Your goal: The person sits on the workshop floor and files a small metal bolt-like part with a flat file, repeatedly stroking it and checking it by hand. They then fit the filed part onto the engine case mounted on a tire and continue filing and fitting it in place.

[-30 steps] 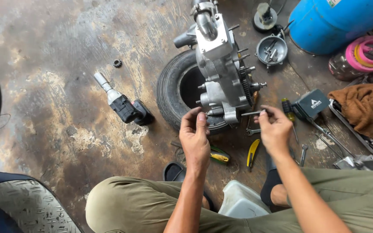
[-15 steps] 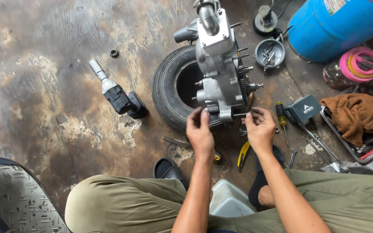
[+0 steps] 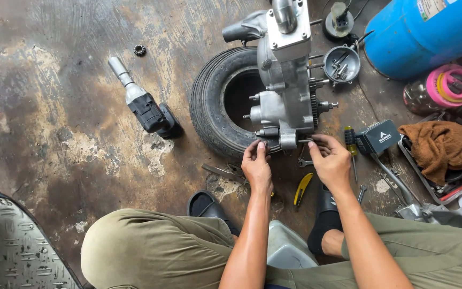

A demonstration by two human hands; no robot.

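A grey metal engine case [image 3: 287, 85] stands upright on a small black tyre [image 3: 215, 101] lying flat on the stained concrete floor. My left hand [image 3: 256, 165] touches the case's lower near corner with its fingertips. My right hand [image 3: 331, 160] pinches a thin metal rod or bolt [image 3: 306, 141] that sticks out of the case's lower right side. Both forearms reach forward from my knees in olive trousers.
A black and silver impact wrench [image 3: 144, 105] lies left of the tyre. A yellow-handled tool [image 3: 302, 188] and spanners lie by my feet. To the right are a blue drum [image 3: 423, 32], a pink-lidded jar [image 3: 445, 88], a brown rag [image 3: 438, 145] on a tool tray, and a metal bowl [image 3: 342, 63].
The view has shifted slightly. Both hands stay at the bottom of the engine case; my right hand has closed in on the protruding rod.
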